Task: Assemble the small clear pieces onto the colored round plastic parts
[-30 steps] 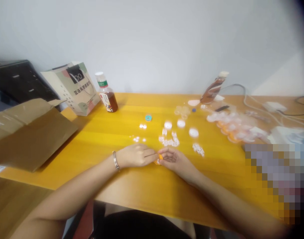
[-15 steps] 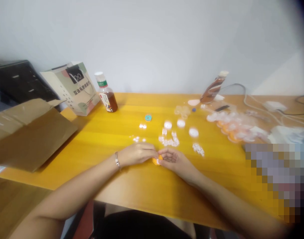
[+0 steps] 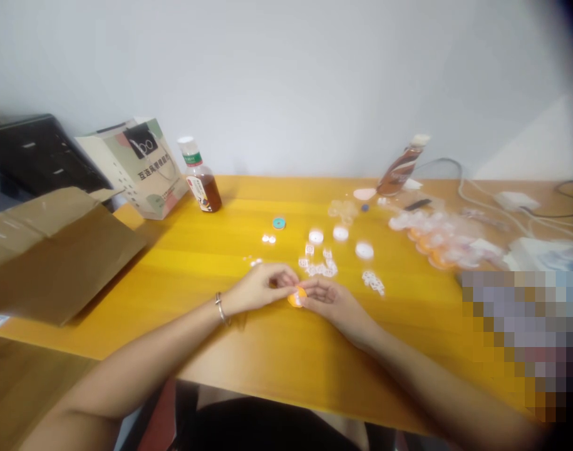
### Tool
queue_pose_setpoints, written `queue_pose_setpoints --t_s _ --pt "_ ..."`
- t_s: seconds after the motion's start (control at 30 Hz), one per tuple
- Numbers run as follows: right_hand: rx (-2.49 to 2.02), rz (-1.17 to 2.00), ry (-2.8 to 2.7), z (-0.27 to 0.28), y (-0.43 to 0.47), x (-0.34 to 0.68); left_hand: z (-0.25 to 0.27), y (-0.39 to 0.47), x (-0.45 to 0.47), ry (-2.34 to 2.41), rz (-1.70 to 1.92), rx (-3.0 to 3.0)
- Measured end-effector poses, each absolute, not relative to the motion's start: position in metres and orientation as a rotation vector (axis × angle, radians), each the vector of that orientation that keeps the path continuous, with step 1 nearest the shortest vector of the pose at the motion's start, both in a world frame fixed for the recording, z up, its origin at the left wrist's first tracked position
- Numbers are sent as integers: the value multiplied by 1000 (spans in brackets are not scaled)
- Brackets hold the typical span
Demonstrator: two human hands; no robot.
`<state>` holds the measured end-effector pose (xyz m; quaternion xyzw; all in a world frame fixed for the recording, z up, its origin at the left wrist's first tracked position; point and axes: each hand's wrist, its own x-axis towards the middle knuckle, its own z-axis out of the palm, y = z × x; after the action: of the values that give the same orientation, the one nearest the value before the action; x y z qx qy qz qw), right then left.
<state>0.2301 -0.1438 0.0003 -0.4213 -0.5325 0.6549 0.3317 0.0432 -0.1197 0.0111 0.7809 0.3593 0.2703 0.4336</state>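
Observation:
Between my two hands is a small round orange disc [image 3: 295, 298] with a whitish middle, raised just over the table's near half. My left hand [image 3: 260, 288], with a bracelet at the wrist, pinches its left edge between thumb and fingers. From the other side my right hand [image 3: 333, 307] grips it with thumb and fingertips. Beyond the hands lie small white square pieces [image 3: 320, 269] in a loose cluster, and white link-like pieces [image 3: 373, 282] to their right. Several white round discs [image 3: 316, 237] and a teal disc [image 3: 279, 223] are farther back.
An open cardboard box [image 3: 65, 250] and a paper bag [image 3: 140, 169] stand left, near a drink bottle [image 3: 203, 178]. Another bottle [image 3: 402, 166] is back right. Packed orange and clear round pieces [image 3: 446, 241], cables [image 3: 474, 188] and a blurred-out patch fill the right.
My left hand has turned, its fingers lifting and curling so the thumb now shows at the disc. The orange disc has tilted up slightly; my right hand stays nearly in place.

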Motion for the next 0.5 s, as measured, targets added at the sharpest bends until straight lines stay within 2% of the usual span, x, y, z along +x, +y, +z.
queue_pose_setpoints --t_s 0.37,0.5 --pt "-1095 1707 -1346 1 -145 232 10 -115 41 900 696 1775" --pt "-1165 1619 -1292 3 -143 237 14 -102 44 1081 820 1968"
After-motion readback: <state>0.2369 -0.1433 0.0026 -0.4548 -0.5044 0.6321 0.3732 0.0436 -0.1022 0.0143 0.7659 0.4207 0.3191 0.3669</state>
